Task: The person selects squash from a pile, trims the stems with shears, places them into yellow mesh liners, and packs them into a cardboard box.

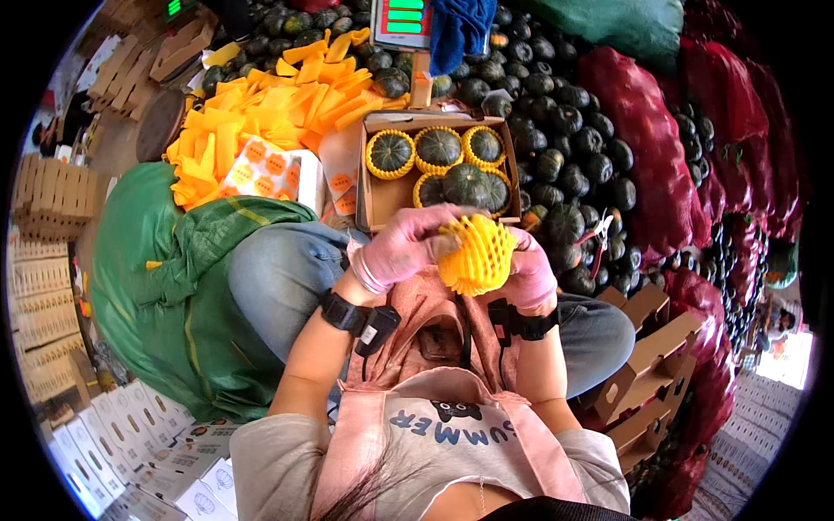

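My left hand (407, 246) and my right hand (533, 268), both in pink gloves, hold a yellow foam net sleeve (481, 255) between them above my lap. I cannot tell whether anything is inside it. Just beyond my hands is an open cardboard box (389, 207). Several small dark green pumpkins (438, 146) sit in it, wrapped in yellow foam net. One pumpkin with no net visible (466, 184) lies at the near side, partly overlapping two netted ones. The box's near edge is partly hidden by my left hand.
Flat yellow foam sleeves (260, 111) are heaped at left, beside a sheet of orange stickers (264, 169). A digital scale display (404, 26) with a blue cloth (459, 32) stands behind the box. Loose pumpkins (554, 137), red-handled pruning shears (598, 238) and red mesh sacks (642, 143) lie right.
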